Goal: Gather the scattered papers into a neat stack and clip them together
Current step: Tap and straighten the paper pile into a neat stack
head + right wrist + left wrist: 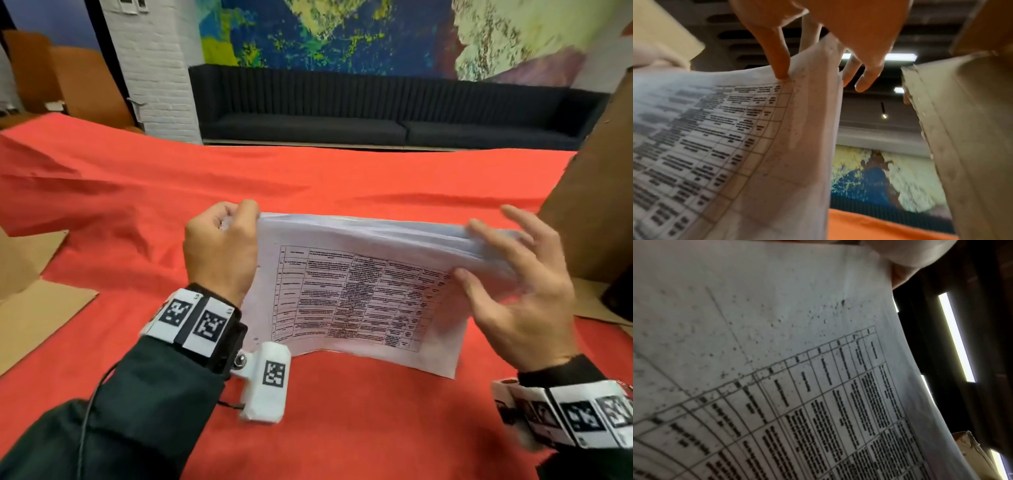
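My left fingers [245,214] are curled over the top left corner of the papers [356,287], pinching the sheets there with the thumb. My left hand [221,248] stands knuckles toward me at the stack's left edge. My right hand [517,294] takes the opposite edge: the thumb [780,65] lies on the printed front sheet, right at the corner of its table, while the other right fingers [496,240] stretch nearly straight over the top edge and down the far side, so the bundle is clamped between thumb and fingers. The little finger sticks out free of the paper.

The papers stand on their long lower edge, which touches the red cloth [342,178] in front of me. They lean back a little and bow between my hands. The front sheet faces me and shows a ruled table filled with small dark text, too blurred to read, with scattered specks across its left margin. Along the top I can see several sheet edges, not quite flush.

I see a white tagged camera block [265,383] under my left wrist, and marker bands round both wrists. Cardboard [599,192] rises just right of my right hand, and flat cardboard [37,308] lies at the left. Beyond the cloth are a dark sofa [376,113], a white brick pillar [154,61] and a bright mural [342,31].
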